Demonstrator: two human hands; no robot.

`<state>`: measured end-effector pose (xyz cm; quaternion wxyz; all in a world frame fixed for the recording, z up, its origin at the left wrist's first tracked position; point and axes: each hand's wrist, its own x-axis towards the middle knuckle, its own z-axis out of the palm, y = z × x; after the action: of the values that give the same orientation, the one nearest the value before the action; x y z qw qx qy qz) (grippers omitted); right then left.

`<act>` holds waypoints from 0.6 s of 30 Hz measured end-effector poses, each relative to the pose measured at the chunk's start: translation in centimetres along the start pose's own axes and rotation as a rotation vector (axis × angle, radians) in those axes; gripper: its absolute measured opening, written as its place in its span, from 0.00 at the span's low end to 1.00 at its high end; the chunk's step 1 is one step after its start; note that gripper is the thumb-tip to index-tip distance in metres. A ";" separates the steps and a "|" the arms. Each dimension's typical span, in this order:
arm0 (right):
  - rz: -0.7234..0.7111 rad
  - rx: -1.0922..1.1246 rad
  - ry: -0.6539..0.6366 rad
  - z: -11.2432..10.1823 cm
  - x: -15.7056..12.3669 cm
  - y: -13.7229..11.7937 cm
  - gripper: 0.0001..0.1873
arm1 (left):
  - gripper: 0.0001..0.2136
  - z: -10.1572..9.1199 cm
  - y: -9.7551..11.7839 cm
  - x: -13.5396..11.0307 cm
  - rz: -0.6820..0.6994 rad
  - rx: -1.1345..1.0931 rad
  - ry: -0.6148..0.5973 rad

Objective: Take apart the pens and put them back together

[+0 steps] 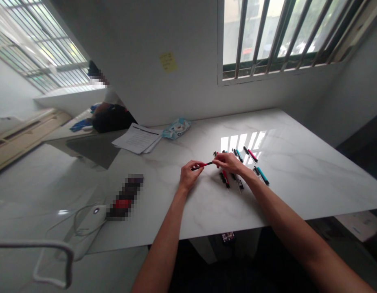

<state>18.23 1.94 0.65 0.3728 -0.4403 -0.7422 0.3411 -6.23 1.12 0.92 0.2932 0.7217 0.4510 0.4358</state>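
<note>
A red and black pen (202,165) is held level just above the white tabletop, between both hands. My left hand (188,176) is closed around its left part. The fingers of my right hand (229,162) pinch the black end on the right. Whether that end is a separate piece, I cannot tell. Beneath and beside my right hand lie several pens, among them a red pen (225,179) partly under the wrist. To the right are a teal pen (263,176), another teal pen (239,155) and a red pen (252,155), each with black parts beside it.
Printed papers (136,138) and a blue-white soft packet (176,128) lie toward the wall. At left are a pale pouch-like item (89,228) with a cord and a blurred dark object (127,197). A white metal bar (32,245) crosses the lower left. A barred window is above.
</note>
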 end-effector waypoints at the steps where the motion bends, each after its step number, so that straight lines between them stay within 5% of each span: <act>1: -0.006 0.013 0.005 0.0 0.0 0.0 0.17 | 0.05 0.0 0.0 0.0 -0.001 0.000 0.003; 18: -0.017 -0.080 0.006 -0.2 0.0 -0.4 0.18 | 0.08 0.0 -0.4 0.2 -0.048 -0.005 -0.022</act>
<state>18.24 1.84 1.12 0.3602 -0.4495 -0.7578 0.3065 -6.32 1.41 0.67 0.3105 0.7145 0.4638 0.4218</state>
